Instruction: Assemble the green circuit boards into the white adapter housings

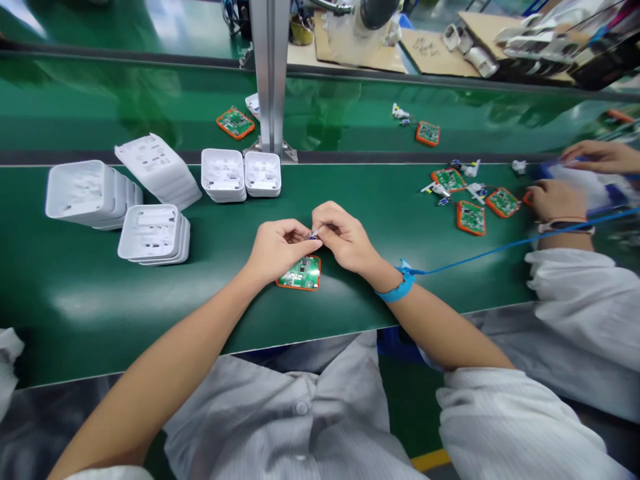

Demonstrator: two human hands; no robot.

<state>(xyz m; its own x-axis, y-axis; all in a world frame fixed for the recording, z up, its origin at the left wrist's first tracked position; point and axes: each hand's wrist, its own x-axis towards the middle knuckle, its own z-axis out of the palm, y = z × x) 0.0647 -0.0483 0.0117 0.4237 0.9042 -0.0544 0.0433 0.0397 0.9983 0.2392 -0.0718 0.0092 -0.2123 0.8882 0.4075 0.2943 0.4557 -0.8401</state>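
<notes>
My left hand [281,250] and my right hand [341,237] meet above the green mat, fingertips pinched together. Between them is a small white and dark blue part [313,235], mostly covered by the fingers, so its exact kind does not show. Just below lies a green circuit board with an orange rim [301,273], partly hidden under my left hand. A blue wrist strap [399,287] with a cord circles my right wrist.
Stacked white plastic housings [150,233] stand at the left, more near the metal post [271,80]. Several boards [471,218] and small white parts lie to the right. At far right a co-worker's hands [560,200] handle a clear bag. The blue cord [480,255] crosses rightward.
</notes>
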